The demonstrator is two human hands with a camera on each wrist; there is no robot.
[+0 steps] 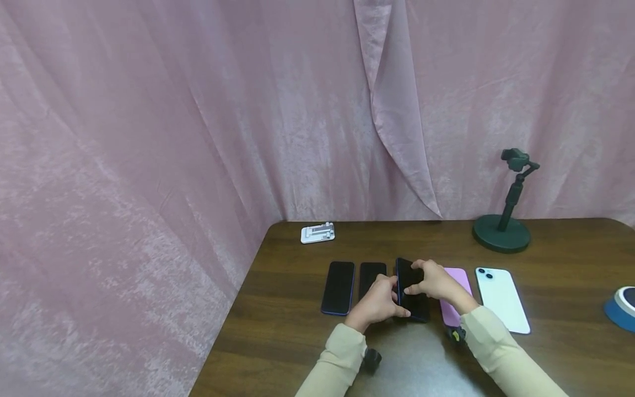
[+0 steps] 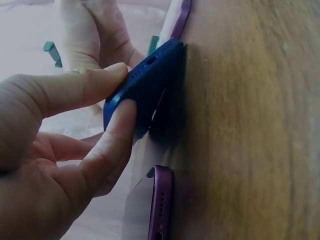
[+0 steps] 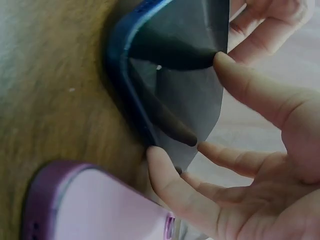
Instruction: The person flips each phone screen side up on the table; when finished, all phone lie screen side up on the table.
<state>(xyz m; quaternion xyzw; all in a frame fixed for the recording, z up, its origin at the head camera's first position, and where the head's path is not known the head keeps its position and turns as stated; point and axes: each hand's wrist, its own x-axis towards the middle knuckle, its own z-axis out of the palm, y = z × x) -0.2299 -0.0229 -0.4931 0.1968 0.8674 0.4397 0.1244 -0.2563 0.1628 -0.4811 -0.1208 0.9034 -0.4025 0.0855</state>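
A dark blue phone (image 1: pixel 409 275), its black screen up, lies tilted at the middle of the row, with one edge raised off the table in the left wrist view. My left hand (image 1: pixel 378 302) pinches its near left corner between thumb and finger; the blue bottom edge (image 2: pixel 152 61) with its port faces that wrist camera. My right hand (image 1: pixel 439 284) grips the phone from the right, thumb on the screen (image 3: pixel 175 85) and a fingertip at its edge. The phone partly hides the far fingers of my left hand.
Left of the held phone lie two dark phones (image 1: pixel 338 288), (image 1: pixel 372 275). To the right are a purple phone (image 1: pixel 450 313) and a pale phone (image 1: pixel 503 300). Behind stand a green stand (image 1: pixel 501 234) and a white folded holder (image 1: pixel 317 234). A blue-white round object (image 1: pixel 621 314) sits far right.
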